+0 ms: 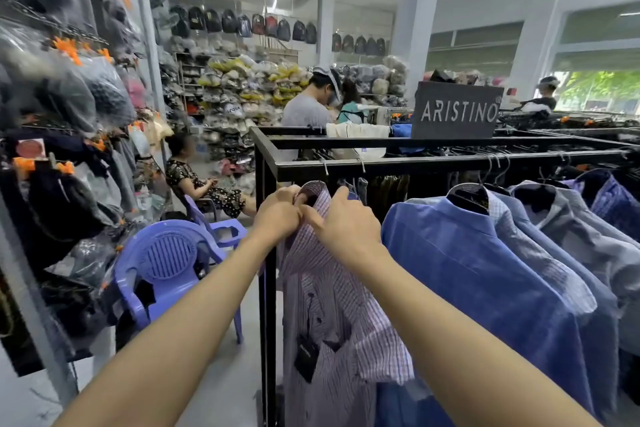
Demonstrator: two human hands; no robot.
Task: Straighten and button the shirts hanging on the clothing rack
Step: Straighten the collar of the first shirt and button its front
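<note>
A pink-and-white striped shirt [332,308] hangs at the left end of the black clothing rack [433,163], its front open lower down, with a black tag on it. My left hand [278,215] pinches the shirt's front edge just below the collar. My right hand [346,224] grips the opposite edge at the same spot, and the two hands touch. To the right hang a bright blue shirt [485,281] and several paler blue and checked shirts [581,236] on hangers.
Two purple plastic chairs [166,263] stand left of the rack's corner post. A wall of bagged goods [62,114] fills the left. A seated person [204,184] and standing people [308,104] are beyond. A dark ARISTINO sign [457,111] sits on the rack.
</note>
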